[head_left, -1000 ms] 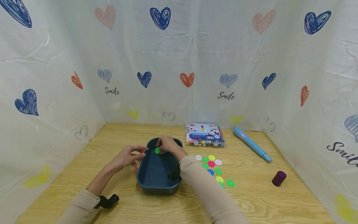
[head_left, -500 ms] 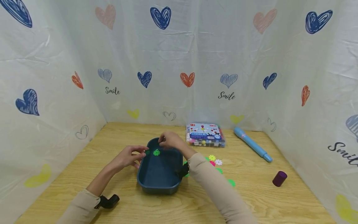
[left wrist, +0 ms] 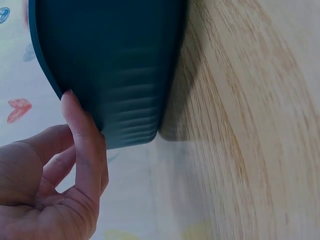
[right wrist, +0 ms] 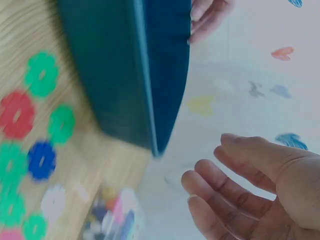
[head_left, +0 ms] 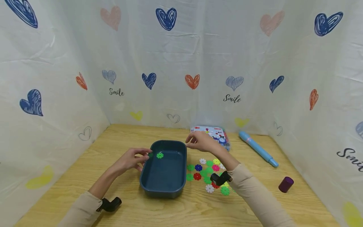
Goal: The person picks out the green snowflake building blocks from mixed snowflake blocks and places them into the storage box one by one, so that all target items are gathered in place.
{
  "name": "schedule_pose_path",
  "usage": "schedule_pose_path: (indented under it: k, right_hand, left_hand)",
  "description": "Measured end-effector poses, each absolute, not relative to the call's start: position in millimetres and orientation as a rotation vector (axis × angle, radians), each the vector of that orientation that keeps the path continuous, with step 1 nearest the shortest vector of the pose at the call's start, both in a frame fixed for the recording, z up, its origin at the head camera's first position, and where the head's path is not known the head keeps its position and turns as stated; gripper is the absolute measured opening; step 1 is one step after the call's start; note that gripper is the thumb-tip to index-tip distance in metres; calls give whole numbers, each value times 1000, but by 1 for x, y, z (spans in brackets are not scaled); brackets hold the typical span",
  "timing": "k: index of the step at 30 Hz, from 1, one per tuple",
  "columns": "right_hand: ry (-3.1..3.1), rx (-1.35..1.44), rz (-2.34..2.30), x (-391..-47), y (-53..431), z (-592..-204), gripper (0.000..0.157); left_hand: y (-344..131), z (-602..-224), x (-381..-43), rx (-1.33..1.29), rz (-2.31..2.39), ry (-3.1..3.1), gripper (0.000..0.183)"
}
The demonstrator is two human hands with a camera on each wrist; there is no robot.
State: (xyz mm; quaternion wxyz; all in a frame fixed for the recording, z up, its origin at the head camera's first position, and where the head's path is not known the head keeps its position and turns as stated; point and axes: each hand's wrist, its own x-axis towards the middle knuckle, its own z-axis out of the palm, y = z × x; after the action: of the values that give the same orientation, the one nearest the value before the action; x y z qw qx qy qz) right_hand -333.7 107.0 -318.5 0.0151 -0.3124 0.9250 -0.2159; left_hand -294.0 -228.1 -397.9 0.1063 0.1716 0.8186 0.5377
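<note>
The tray (head_left: pixel 163 173) is plain dark teal-blue, with one bright green disc (head_left: pixel 160 155) toward its twelve o'clock. At its three o'clock, the loose discs (head_left: pixel 197 176) mix green, red, deep blue, white, yellow and hot pink. The box (head_left: pixel 219 134) at two o'clock has a blue-and-white printed label. Further out toward three, the pen (head_left: pixel 256 150) is light blue and the cylinder (head_left: pixel 285 184) dark purple. The surface (head_left: pixel 119 138) is honey-toned with wavy grain. Sleeves (head_left: pixel 258 189) at four and eight are beige; wrist mounts (head_left: pixel 112 204), black. The white curtain (head_left: pixel 181 53) at twelve carries navy, orange-red, pink, pale-blue and yellow hearts (head_left: pixel 166 19).
</note>
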Motion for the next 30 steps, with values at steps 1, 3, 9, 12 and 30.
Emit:
schedule_pose_path:
  k: [1,3,9,12,30]
  right_hand:
    - [2886,-975,-669,-331,115,-318,19]
    - [2883,-966,-674,-326,132,-319,17]
    - [2877,-939,-693,-308,181,-333,15]
    - [2863,-914,-700,-300,204,-341,18]
    - [2727,-862,-709,-259,282,-394,20]
  left_hand:
    - [-228,-398,-294,506,1581,2416,44]
    - [-227,-399,-295,508,1575,2424,44]
    - [-225,-399,-294,511,1570,2426,44]
    - [-225,-397,-294,501,1576,2419,44]
    - [-227,-395,-293,471,1583,2415,45]
